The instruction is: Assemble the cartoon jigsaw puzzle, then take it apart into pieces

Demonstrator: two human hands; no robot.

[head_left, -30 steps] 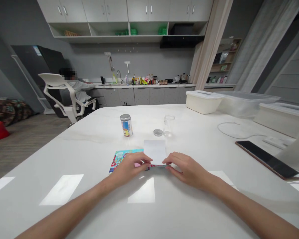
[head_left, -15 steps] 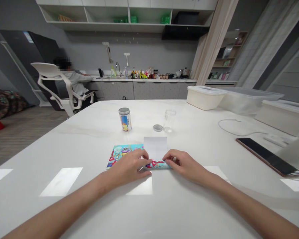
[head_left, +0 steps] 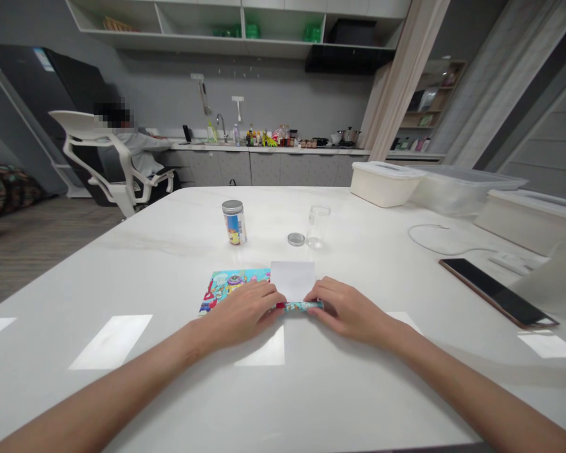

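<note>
A sheet of paper (head_left: 292,281), white on the side facing up, lies in front of me with its near edge rolled into a narrow tube that shows a colourful print. My left hand (head_left: 249,308) pinches the left end of this roll, and my right hand (head_left: 344,307) pinches its right end. Partly beneath my left hand is a flat, brightly printed sheet (head_left: 236,283) with cartoon pictures on light blue. Beyond the paper stand a lidded jar (head_left: 234,224) with a printed lining, an uncovered clear jar (head_left: 319,226) and a silver lid (head_left: 296,239) lying flat.
On the right of the white table (head_left: 170,251) are a phone (head_left: 495,291), a white cable (head_left: 434,242) and several storage boxes, one cream coloured (head_left: 387,184). At the back left, a person (head_left: 136,148) sits in a white-framed chair (head_left: 80,129) near the counter.
The near edge of the paper is rolled into a tighter tube. My left fingers have closed further on its end. The whole view has shifted slightly.
</note>
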